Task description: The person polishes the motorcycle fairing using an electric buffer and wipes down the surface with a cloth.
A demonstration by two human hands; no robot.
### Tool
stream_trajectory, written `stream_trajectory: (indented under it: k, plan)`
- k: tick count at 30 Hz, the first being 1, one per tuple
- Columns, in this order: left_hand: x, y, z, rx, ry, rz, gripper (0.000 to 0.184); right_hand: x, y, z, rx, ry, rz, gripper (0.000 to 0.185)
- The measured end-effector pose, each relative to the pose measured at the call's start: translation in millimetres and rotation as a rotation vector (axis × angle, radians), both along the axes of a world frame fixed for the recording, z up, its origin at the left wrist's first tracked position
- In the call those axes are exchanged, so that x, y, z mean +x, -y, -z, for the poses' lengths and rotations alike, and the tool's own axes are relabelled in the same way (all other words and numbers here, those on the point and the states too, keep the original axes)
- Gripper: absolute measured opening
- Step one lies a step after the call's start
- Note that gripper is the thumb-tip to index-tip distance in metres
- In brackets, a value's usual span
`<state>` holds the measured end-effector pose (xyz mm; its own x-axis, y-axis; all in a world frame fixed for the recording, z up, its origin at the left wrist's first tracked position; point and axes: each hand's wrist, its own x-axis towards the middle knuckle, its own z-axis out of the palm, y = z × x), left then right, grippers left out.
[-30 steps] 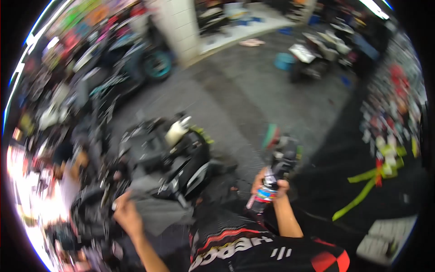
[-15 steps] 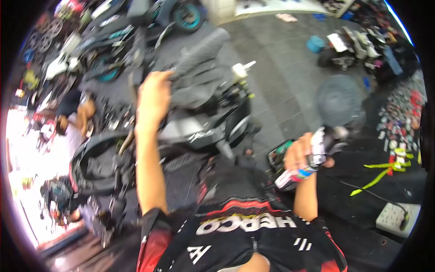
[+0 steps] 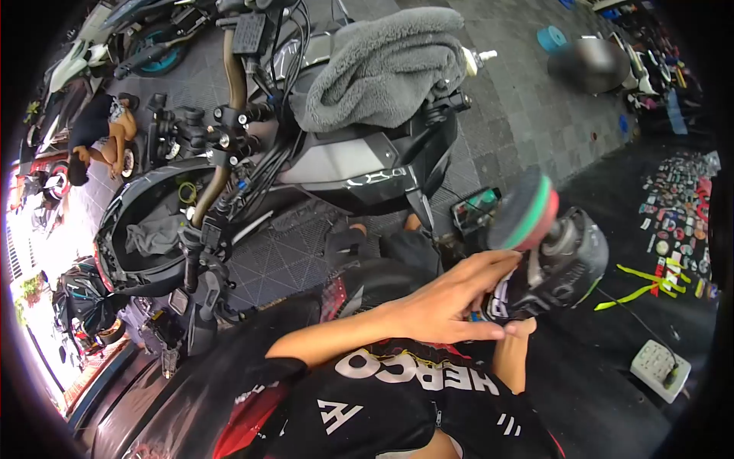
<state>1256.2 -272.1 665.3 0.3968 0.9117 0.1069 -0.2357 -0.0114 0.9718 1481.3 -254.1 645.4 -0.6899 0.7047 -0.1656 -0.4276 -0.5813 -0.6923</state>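
Observation:
A black polisher [image 3: 585, 260] with a foam pad [image 3: 527, 214] banded in green and red is held in front of my chest at the right. My left hand [image 3: 447, 306] reaches across to it, fingers below the pad and thumb along the body. My right hand [image 3: 521, 329] grips it from behind; only the thumb and wrist show. A grey plush towel [image 3: 390, 69] lies bunched over a partly dismantled motorcycle [image 3: 359, 168], beyond both hands.
A squatting person [image 3: 103, 145] is at the left. Bare handlebars [image 3: 218, 168] with loose cables stand beside a black open tub-like part [image 3: 153, 229]. A cord runs to a white power strip [image 3: 661, 371]. Stickers [image 3: 673, 206] cover the dark surface at right.
My left hand has left the towel and come across to the polisher. The polisher has turned, so its pad now shows edge-on and closer to me.

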Motion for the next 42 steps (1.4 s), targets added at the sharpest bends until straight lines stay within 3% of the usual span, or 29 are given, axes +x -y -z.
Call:
stream_trajectory:
  k: [7, 11, 14, 18, 22, 24, 26, 30, 36, 42]
  plan:
    - [24.9, 11.3, 36.3, 0.142, 0.026, -0.053, 0.104, 33.1, 37.6, -7.0, 0.182, 0.413, 0.02, 0.081]
    - [31.3, 22.5, 53.6, 0.051, 0.21, -0.013, 0.099, 40.3, 58.5, 0.5, 0.357, 0.661, -0.062, 0.085]
    - [34.0, 32.4, 53.6, -0.113, 0.35, 0.014, 0.098, 24.3, 83.1, 13.3, 0.352, 0.794, 0.099, 0.069]
    - [53.5, 48.0, 66.0, -0.297, 0.677, -0.164, 0.088, -35.0, 74.3, -4.9, 0.357, 0.822, 0.289, 0.053]
    - [39.9, 42.7, 70.4, -0.408, 0.712, -0.139, 0.084, -35.6, 53.3, -5.8, 0.317, 0.838, 0.097, 0.051]
    - [37.9, 43.2, 78.9, -0.45, 0.706, -0.206, 0.067, -21.6, 42.9, 2.1, 0.232, 0.854, -0.093, 0.05]
    - [24.5, 44.5, 86.8, -0.447, 0.623, -0.133, 0.062, -26.0, 36.4, -1.5, 0.236, 0.969, -0.162, 0.049]
    - [16.6, 52.9, 98.6, -0.535, 0.638, -0.283, 0.053, -30.5, 23.8, 18.2, 0.273, 0.942, -0.376, 0.049]
    - [17.9, 41.2, 107.8, -0.553, 0.686, -0.285, 0.045, -39.1, 15.1, 17.1, 0.222, 1.001, -0.323, 0.048]
    - [17.3, 19.1, 102.8, -0.645, 0.657, -0.248, 0.034, -30.7, 1.0, 12.9, -0.01, 1.03, -0.351, 0.044]
